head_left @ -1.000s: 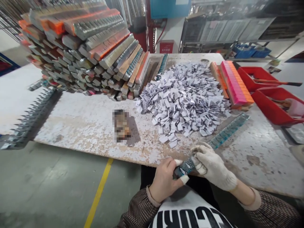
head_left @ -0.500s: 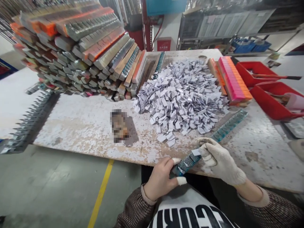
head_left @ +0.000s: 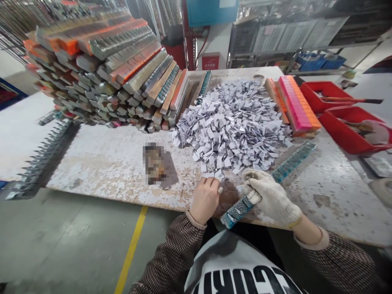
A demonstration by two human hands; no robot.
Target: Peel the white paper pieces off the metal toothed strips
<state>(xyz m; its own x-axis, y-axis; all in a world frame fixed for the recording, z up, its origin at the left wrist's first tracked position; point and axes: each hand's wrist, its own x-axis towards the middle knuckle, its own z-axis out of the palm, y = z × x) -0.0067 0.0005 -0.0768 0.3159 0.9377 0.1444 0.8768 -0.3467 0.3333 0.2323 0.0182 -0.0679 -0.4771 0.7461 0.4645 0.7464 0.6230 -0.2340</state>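
Observation:
My left hand [head_left: 206, 200], with white covers on its thumb and a fingertip, is closed at the near edge of a heap of small white slips [head_left: 232, 126]. Its fingertips touch loose slips there; what they pinch is partly hidden. My right hand [head_left: 269, 196], in a white knit glove, is closed over a long teal-and-grey slotted bar [head_left: 237, 211]. A white slip [head_left: 241, 188] shows at its fingertips. The bar's near end juts over the table edge, with slips standing in its slots. Its far part [head_left: 295, 161] emerges beyond the glove.
A tall stack of slotted bars [head_left: 101, 77] occupies the back left. Pink and orange blocks [head_left: 298, 104] stand right of the heap, beside red bins [head_left: 352, 128]. A pixelated item [head_left: 154, 163] is on the worn table [head_left: 107, 163]. A toothed metal strip [head_left: 39, 159] lies left.
My left hand has left the bar's near end and moved up to the slips, its fingers closing. My right hand has shifted slightly left and up along the bar.

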